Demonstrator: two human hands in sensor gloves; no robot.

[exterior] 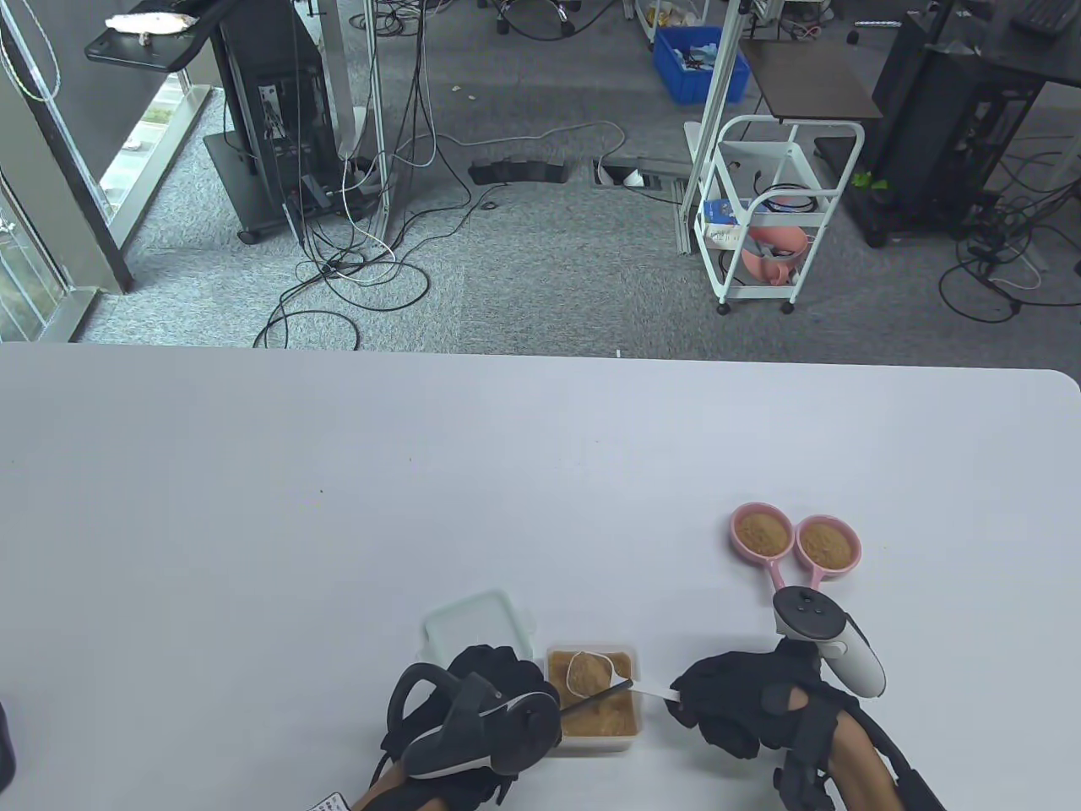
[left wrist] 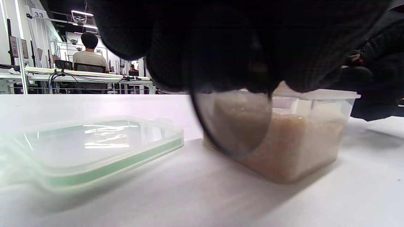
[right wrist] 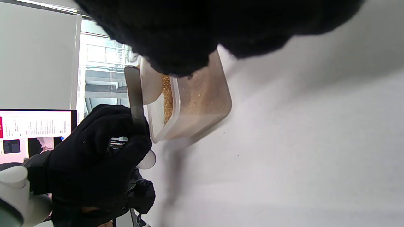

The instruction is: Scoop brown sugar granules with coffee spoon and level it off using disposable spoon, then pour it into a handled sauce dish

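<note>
A clear tub of brown sugar (exterior: 591,718) stands at the table's near edge. My right hand (exterior: 682,698) pinches the white handle of the coffee spoon (exterior: 589,672), which is heaped with sugar and held over the tub. My left hand (exterior: 547,699) grips a smoky clear disposable spoon (exterior: 601,696); its thin handle lies across the tub beside the heap, and its bowl (left wrist: 233,126) hangs below my fingers. In the right wrist view the left hand (right wrist: 94,151) holds that handle (right wrist: 135,94) against the tub's rim. Two pink handled sauce dishes (exterior: 763,532) (exterior: 828,545) hold sugar at the right.
The tub's clear lid (exterior: 477,627) with a green seal lies flat just left of the tub, also seen in the left wrist view (left wrist: 91,148). The white table (exterior: 338,507) stretches far and left. The sauce dishes' handles point toward my right hand's tracker (exterior: 823,634).
</note>
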